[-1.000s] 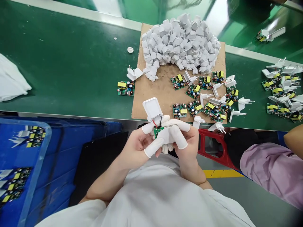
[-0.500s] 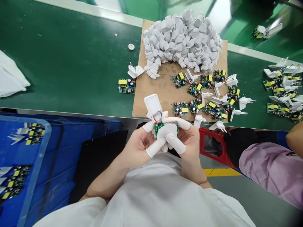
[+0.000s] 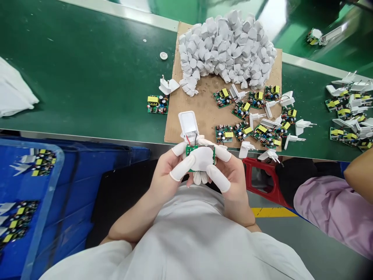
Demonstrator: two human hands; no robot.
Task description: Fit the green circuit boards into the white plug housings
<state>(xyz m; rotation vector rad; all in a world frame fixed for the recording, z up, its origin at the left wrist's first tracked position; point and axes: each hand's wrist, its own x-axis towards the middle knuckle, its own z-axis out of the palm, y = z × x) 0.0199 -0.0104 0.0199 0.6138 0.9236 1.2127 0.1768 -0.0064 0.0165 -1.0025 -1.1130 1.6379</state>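
Observation:
Between both hands, in front of the table edge, is a green circuit board [image 3: 189,150] with a white, putty-like pad [image 3: 203,157] lying across it. My left hand [image 3: 169,167] is closed on the board's left side, its thumb against the pad. Closed on the right side is my right hand [image 3: 230,167], its thumb at the pad's lower right. White finger cots cover the thumbs and several fingers. A white plug housing [image 3: 188,123] joins the board by a red and a black wire and sticks up beyond it. The board's underside is hidden.
A heap of grey-white pads [image 3: 224,48] covers the back of a cardboard sheet [image 3: 201,112]. Circuit boards with plugs [image 3: 262,130] lie at its right front; one board [image 3: 157,104] lies left. Blue bin [image 3: 60,167] stands at left, red stool [image 3: 259,182] and a person's sleeve [image 3: 329,210] at right.
The board and both hands have shifted slightly left. My left thumb has moved up and left on the pad, apart from the right thumb, and the pad lies flatter over the board.

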